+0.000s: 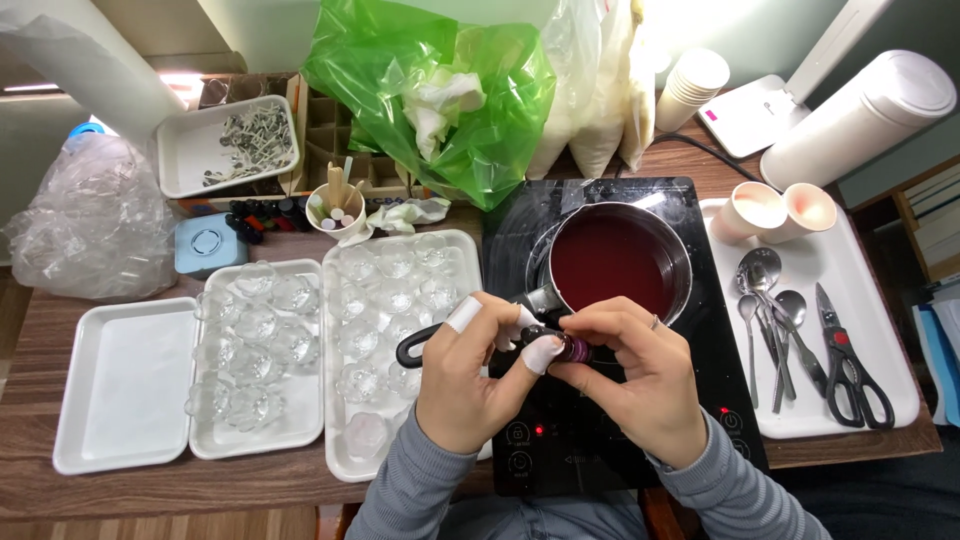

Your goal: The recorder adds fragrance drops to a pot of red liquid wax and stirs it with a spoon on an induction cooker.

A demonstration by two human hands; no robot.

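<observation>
Both hands are met nearest the camera, over the near edge of a black cooktop [600,440]. A small dark vial [570,350] is pinched between them: the left hand [470,385], with white tape on two fingertips, is closed on one end, and the right hand [640,385] is closed round the other, apparently so that one hand steadies it while the other works its end; which end is the cap cannot be told. The vial is held just short of the pot [615,262], which is filled with dark red liquid and is set on the cooktop, presumably for heating; lit red indicators are seen on the panel. Four white trays are counted: an empty tray [125,400] at far left, two glass trays [400,440] laid beside the cooktop and loaded with clear moulded cups, too many and too transparent to be counted reliably, and a tool tray [880,400] to the right. On the tool tray two pale mugs [785,210], one pair of scissors [845,360] and several spoons [765,300], about four, are kept within reach. A green bag [440,90] is placed behind.
</observation>
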